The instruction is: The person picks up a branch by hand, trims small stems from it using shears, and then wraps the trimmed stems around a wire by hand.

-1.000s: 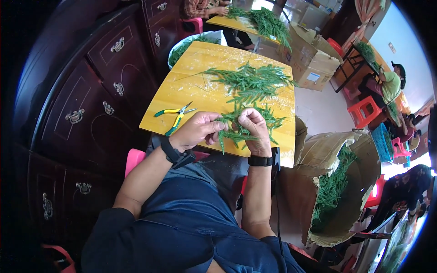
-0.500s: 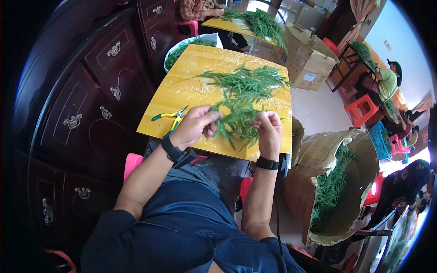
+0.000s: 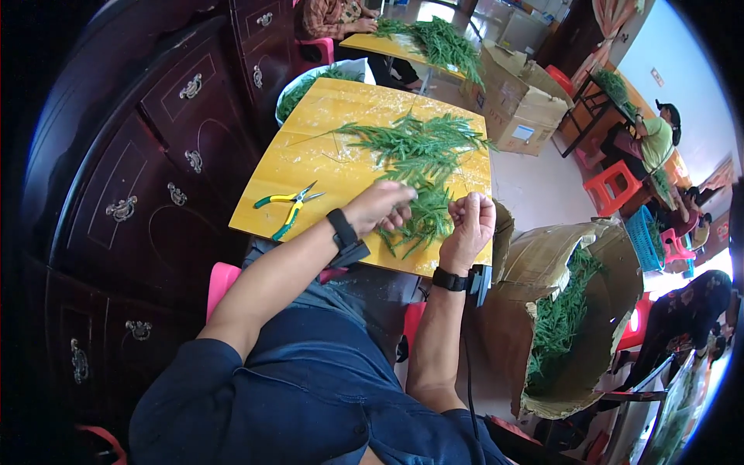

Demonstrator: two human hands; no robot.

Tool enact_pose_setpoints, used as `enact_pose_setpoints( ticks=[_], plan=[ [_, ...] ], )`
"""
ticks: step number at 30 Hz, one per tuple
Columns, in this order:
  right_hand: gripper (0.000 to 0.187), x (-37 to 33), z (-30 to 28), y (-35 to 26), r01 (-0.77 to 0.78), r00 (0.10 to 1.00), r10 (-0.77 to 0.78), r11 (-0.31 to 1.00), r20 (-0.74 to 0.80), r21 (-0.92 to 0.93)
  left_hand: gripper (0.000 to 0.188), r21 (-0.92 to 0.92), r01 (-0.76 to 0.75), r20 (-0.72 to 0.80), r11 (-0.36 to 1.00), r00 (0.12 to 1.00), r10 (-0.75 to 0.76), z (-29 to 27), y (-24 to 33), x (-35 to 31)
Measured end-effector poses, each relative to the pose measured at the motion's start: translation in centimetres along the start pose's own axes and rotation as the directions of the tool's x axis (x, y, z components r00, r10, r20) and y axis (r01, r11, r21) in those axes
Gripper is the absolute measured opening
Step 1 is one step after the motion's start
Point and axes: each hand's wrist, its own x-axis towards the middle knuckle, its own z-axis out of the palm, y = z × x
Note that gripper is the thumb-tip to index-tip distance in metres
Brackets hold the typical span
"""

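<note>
Over the near part of a yellow table (image 3: 310, 147), my left hand (image 3: 381, 206) is curled with thumb and fingers drawn together, beside green fern-like sprigs (image 3: 422, 211). Anything in its fingertips is too small or blurred to make out. Just to its right my right hand (image 3: 470, 225) is raised in a pinch; whatever sits between those fingertips cannot be made out either. A larger heap of green sprigs (image 3: 418, 139) spreads across the table beyond both hands. Long-nose pliers (image 3: 290, 207) with yellow and green handles lie to the left of my left hand, jaws slightly apart.
An open cardboard box (image 3: 519, 310) holding greenery (image 3: 559, 325) stands at my right. Dark drawers (image 3: 147, 178) line the left side. Past the table are a white tub of greenery (image 3: 291, 97), another carton (image 3: 519, 112) and a co-worker's yellow table (image 3: 372, 46).
My left hand has moved right, away from the pliers and closer to my right hand. My right hand has shifted slightly right.
</note>
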Motion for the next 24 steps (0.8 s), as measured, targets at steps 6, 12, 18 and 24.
enact_pose_setpoints(
  ticks=[6,12,18,24],
  plan=[
    [0.007,-4.0,2.2,1.0,0.098,0.994,-0.088,0.979,0.061,-0.176,0.028,0.57,-0.021,-0.066,0.821,0.995,0.071,-1.9,1.7,0.7],
    [0.001,-10.4,4.7,3.6,0.255,0.854,-0.039,0.9,0.52,-0.353,0.019,0.817,-0.091,-0.124,0.57,0.937,0.327,-11.1,6.0,2.8],
    [0.005,-13.8,4.0,5.6,-0.09,0.468,0.443,0.885,0.765,-0.457,0.02,0.96,0.199,-0.271,0.195,0.824,0.498,-19.4,6.0,7.2],
    [0.01,-14.1,3.3,6.6,-0.096,0.295,0.522,0.85,0.8,-0.519,0.019,0.98,0.186,-0.181,0.066,0.717,0.673,-21.2,3.6,12.1]
  ],
)
